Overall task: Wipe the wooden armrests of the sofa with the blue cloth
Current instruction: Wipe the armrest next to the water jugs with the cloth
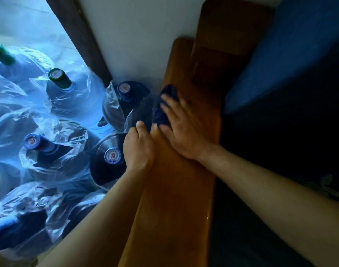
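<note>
Right hand (181, 130) presses the cloth (164, 105) flat-fingered on the armrest (176, 199), left hand (138, 149) grips its left edge; best keep pressure even, stroking lengthwise.

Dim interior scene with a cold blue cast. Light enters from the upper left, where the plastic-wrapped water jugs (55, 105) glare pale blue. The wooden armrest (176, 189) carries a faint sheen along its right edge; the sofa seat (280, 151) beside it falls into near-black shadow. The right hand (184, 130) shows motion blur. Wide-angle distortion bends lines toward the frame edges; overall sharpness is soft.
</note>
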Demonstrator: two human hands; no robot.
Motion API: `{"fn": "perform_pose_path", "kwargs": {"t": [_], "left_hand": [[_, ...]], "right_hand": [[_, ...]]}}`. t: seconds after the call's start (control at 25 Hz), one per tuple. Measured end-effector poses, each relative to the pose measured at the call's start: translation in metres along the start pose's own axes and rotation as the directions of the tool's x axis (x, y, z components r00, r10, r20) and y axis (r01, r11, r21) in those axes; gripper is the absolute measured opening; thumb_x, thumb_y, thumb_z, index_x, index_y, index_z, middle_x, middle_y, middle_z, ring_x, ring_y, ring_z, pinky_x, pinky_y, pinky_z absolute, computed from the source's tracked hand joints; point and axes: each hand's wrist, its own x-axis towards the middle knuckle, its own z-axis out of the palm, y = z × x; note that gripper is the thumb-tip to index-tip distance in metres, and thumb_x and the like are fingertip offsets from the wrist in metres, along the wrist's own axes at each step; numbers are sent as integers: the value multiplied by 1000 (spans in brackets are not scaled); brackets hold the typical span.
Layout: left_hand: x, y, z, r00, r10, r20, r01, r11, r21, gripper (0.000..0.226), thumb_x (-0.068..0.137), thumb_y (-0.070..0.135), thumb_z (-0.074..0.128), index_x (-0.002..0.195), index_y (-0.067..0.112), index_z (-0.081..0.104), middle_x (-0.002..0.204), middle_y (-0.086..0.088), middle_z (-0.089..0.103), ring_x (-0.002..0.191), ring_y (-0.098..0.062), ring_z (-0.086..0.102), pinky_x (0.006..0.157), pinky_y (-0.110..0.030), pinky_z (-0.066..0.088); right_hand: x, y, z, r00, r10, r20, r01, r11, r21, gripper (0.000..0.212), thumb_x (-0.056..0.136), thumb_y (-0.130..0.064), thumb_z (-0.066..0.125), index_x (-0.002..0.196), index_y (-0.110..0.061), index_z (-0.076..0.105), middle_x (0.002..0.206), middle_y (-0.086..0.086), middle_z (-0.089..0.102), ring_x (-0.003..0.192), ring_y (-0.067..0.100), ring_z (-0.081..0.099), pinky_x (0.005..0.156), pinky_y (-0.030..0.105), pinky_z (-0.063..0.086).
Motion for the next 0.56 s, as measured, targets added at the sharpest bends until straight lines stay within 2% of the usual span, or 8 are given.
{"fn": "perform_pose_path", "kwargs": {"t": [0.04, 0.08, 0.16, 0.24, 0.32, 0.4, 0.44, 0.56], "left_hand": [[5, 4, 2, 1000, -5, 3, 5, 1000, -18, 61, 107, 50, 24, 104, 6, 66, 107, -14, 69, 102, -31, 62, 98, -54, 46], [9, 7, 4, 1000, -17, 12, 17, 999, -33, 63, 107, 52, 23, 101, 7, 67, 104, -12, 70, 100, -30, 63, 97, -53, 47], [13, 9, 8, 999, -40, 24, 41, 998, -42, 65, 106, 55, 21, 97, 9, 67, 100, -9, 69, 98, -28, 63, 95, -53, 48], [14, 8, 11, 999, -47, -7, 46, 997, -65, 66, 105, 56, 19, 91, 10, 65, 94, -8, 68, 94, -28, 63, 91, -52, 48], [14, 6, 16, 999, -37, -34, 36, 998, -44, 66, 105, 56, 19, 84, 11, 62, 86, -5, 65, 86, -24, 61, 84, -49, 47], [11, 5, 19, 998, 3, -55, -3, 1000, 1, 63, 105, 56, 19, 81, 15, 59, 83, 0, 62, 81, -14, 57, 78, -41, 39], [12, 4, 20, 998, 13, -65, -13, 1000, 5, 62, 105, 56, 20, 81, 16, 60, 84, 1, 62, 81, -12, 56, 78, -38, 37], [13, 7, 19, 998, 30, -57, -30, 1000, 5, 67, 104, 56, 17, 94, 12, 66, 92, 0, 67, 90, -18, 60, 83, -39, 40]], "right_hand": [[-6, 9, -1, 988, -148, 43, 148, 989, 0, 59, 102, -34, 52, 155, -8, 41, 169, 7, 28, 158, 30, 16, 127, 51, 19], [-16, 17, -1, 985, -162, 51, 162, 987, 1, 59, 101, -31, 52, 155, -10, 41, 168, 7, 29, 157, 30, 19, 126, 52, 21], [-37, 21, 1, 978, 197, -75, -197, 980, 11, 60, 102, -32, 44, 157, -11, 35, 168, 9, 28, 154, 32, 26, 123, 54, 28], [-33, 11, 7, 756, 626, -191, -619, 779, 101, 62, 105, -39, 35, 160, -14, 26, 169, 8, 21, 151, 28, 30, 120, 47, 35], [3, 3, 12, 574, 788, -223, -777, 610, 155, 64, 105, -43, 33, 161, -14, 24, 168, 9, 20, 146, 28, 36, 112, 44, 40], [41, -5, 8, 481, 851, -210, -832, 518, 197, 64, 105, -41, 37, 160, -11, 27, 167, 13, 23, 145, 33, 37, 114, 48, 39], [49, -10, 8, 506, 834, -222, -814, 546, 196, 64, 105, -40, 39, 159, -10, 29, 167, 14, 25, 146, 34, 36, 117, 49, 37], [30, -23, 14, 866, 453, -212, -444, 892, 90, 64, 103, -41, 41, 156, -6, 37, 163, 14, 33, 147, 33, 37, 119, 47, 34]]}}
